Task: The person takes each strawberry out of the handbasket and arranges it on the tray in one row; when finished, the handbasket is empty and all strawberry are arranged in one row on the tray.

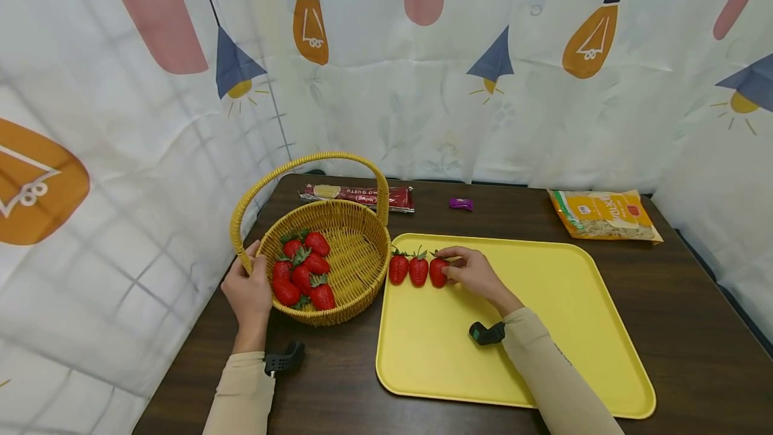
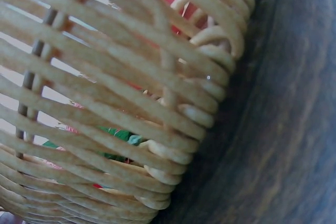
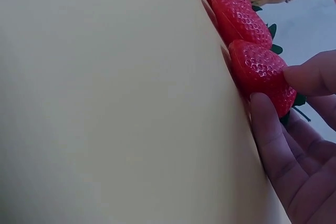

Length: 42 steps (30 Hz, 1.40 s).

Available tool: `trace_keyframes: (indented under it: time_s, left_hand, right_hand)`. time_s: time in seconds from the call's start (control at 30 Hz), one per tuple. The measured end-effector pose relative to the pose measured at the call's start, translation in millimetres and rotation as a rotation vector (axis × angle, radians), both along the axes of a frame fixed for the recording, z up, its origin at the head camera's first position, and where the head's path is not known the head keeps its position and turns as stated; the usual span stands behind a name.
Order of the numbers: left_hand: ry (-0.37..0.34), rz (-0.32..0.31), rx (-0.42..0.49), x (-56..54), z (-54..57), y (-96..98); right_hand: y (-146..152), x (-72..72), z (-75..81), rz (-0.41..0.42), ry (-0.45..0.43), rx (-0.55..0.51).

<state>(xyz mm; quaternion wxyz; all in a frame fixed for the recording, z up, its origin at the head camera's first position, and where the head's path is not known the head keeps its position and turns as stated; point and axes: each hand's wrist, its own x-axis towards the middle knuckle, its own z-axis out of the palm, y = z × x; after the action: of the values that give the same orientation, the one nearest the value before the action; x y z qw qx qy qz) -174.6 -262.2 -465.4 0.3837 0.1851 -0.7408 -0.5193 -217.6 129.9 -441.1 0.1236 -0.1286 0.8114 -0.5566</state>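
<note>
1. The right hand point(image 1: 474, 274) pinched the rightmost strawberry point(image 1: 437, 274) at the far left of the yellow tray point(image 1: 574, 307); an uneven release risked rolling it into the neighbouring strawberry point(image 1: 419, 270).
2. The left hand point(image 1: 249, 287) gripped the basket point(image 1: 356, 254) at its left; a hard pull risked tipping it over the desk point(image 1: 338, 374).

In your head view, you can read "MO GUSTO" on the long red pkt point(image 1: 350, 193) behind the basket point(image 1: 365, 240); there's prob. a small brand word beside it, too blurry for you to spell out. On the orange bag point(image 1: 606, 215) at back R of the counter point(image 1: 326, 368), you'll see lettering, too small to read. Ditto the dark print on your R sleeve point(image 1: 552, 371).
</note>
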Motion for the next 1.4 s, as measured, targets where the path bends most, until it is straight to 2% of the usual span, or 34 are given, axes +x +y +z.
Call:
trace_keyframes:
  time_s: [0.13, 0.4, 0.57, 0.73, 0.97, 1.1, 1.23, 1.4]
  left_hand:
    - [0.002, 0.000, 0.005, 0.0, 0.2, -0.2]
    - [-0.002, 0.004, 0.016, -0.2, 0.7, 0.7]
    - [-0.003, 0.006, 0.008, -0.6, 0.7, 0.2]
    - [-0.004, 0.010, 0.002, -0.9, 0.5, 0.1]
    - [-0.007, 0.017, 0.007, -0.8, 0.4, 0.9]
    - [-0.004, 0.013, 0.002, -0.7, 1.2, 0.9]
    - [-0.005, 0.004, 0.000, 0.2, 2.1, 0.9]
    - [-0.007, 0.009, 0.004, 0.6, 2.1, 1.4]
  right_hand:
    - [-0.9, -1.1, -1.8, -0.009, -0.004, 0.008]
    - [4.2, -19.0, -35.5, -0.037, -0.023, -0.002]
    - [6.8, -22.2, -40.5, -0.032, -0.016, -0.026]
    - [13.2, -24.4, -39.4, -0.038, 0.010, -0.056]
    - [20.8, -29.3, -36.3, -0.192, 0.106, -0.155]
    - [20.3, -27.4, -30.1, -0.261, 0.114, -0.228]
    - [13.8, -23.0, -23.3, -0.245, 0.098, -0.268]
    - [-6.7, -14.8, -10.3, -0.138, 0.104, -0.281]
